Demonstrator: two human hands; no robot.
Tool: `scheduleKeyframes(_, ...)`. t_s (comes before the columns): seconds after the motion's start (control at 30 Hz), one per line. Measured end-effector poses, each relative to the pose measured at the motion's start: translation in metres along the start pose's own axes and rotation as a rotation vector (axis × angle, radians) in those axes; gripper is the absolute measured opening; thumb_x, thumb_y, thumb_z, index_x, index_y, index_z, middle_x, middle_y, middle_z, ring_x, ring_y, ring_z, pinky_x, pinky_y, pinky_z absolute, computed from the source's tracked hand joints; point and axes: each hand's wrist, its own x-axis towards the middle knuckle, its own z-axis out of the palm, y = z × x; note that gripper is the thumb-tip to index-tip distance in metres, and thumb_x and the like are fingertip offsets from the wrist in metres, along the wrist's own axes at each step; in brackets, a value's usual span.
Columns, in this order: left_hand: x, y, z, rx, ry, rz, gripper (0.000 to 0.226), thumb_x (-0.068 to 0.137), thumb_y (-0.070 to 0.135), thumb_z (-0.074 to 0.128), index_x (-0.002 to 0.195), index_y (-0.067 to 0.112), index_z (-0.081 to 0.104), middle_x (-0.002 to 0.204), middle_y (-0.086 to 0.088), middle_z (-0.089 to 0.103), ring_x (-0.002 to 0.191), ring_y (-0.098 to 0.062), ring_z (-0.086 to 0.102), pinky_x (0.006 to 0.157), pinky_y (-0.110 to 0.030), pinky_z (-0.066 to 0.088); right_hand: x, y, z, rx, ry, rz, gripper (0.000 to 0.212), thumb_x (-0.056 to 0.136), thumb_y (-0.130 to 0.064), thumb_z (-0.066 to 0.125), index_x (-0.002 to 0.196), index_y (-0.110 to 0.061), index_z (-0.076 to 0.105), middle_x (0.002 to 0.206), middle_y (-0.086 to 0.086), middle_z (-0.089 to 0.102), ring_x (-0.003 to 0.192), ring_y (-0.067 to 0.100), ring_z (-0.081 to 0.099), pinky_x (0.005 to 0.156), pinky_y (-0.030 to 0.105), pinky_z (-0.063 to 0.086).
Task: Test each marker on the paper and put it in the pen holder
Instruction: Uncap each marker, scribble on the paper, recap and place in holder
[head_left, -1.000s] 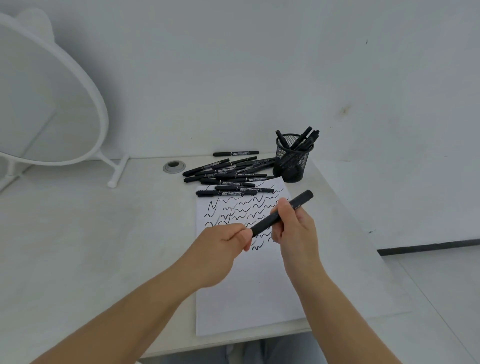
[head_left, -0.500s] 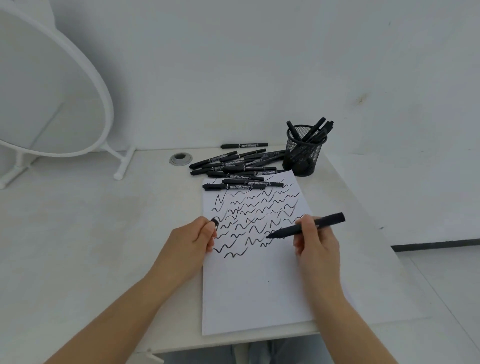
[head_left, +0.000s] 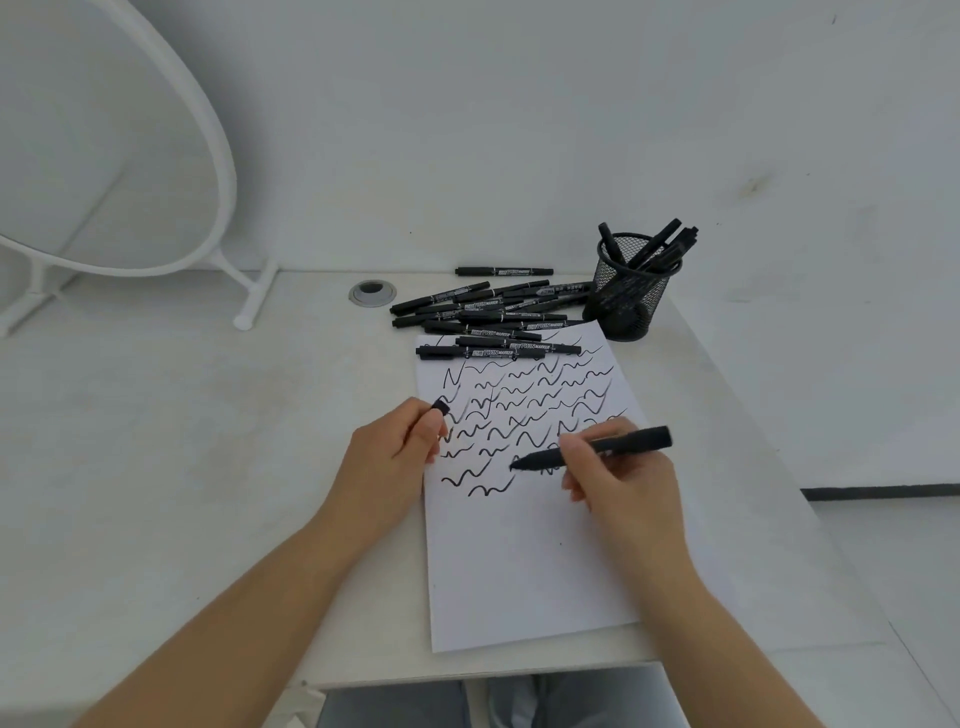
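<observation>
While left hand pinches cap, marker tip on paper.

A round white-framed mirror stands on its stand at the far left of the white surface, against the white wall. A grey cable grommet sits beside its foot.
</observation>
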Motion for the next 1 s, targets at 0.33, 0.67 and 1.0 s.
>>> scheduleKeyframes(0.33,0.001,-0.001,-0.016,0.008,-0.06,-0.019,0.019,0.092,0.027,0.048,0.079,0.029,0.061,0.073,0.027,0.065,0.057,-0.002,0.045,0.053,-0.009,0.035,-0.003,-0.001,0.031,-0.024,-0.15,0.05,0.028,0.082,-0.011,0.061,0.058,-0.023,0.053,0.042,-0.005,0.052,0.043,0.006,0.047,0.047,0.015,0.036)
scheduleKeyframes(0.67,0.002,-0.005,-0.014,0.071,-0.119,-0.019,0.018,0.093,0.031,0.047,0.084,0.029,0.062,0.082,0.02,0.068,0.059,0.0,0.046,0.058,-0.009,0.035,-0.007,0.005,0.036,-0.116,-0.321,-0.032,0.009,0.07,-0.032,0.061,0.068,-0.024,0.057,0.052,0.005,0.059,0.051,0.017,0.05,0.051,0.03,0.04)
scheduleKeyframes(1.0,0.002,-0.006,-0.013,0.076,-0.131,-0.018,0.015,0.092,0.032,0.049,0.083,0.032,0.061,0.081,0.018,0.069,0.056,0.001,0.046,0.056,-0.009,0.036,-0.005,0.007,0.033,-0.204,-0.142,-0.098,0.008,0.07,-0.034,0.058,0.068,-0.028,0.053,0.048,-0.012,0.051,0.042,0.005,0.038,0.042,0.013,0.029)
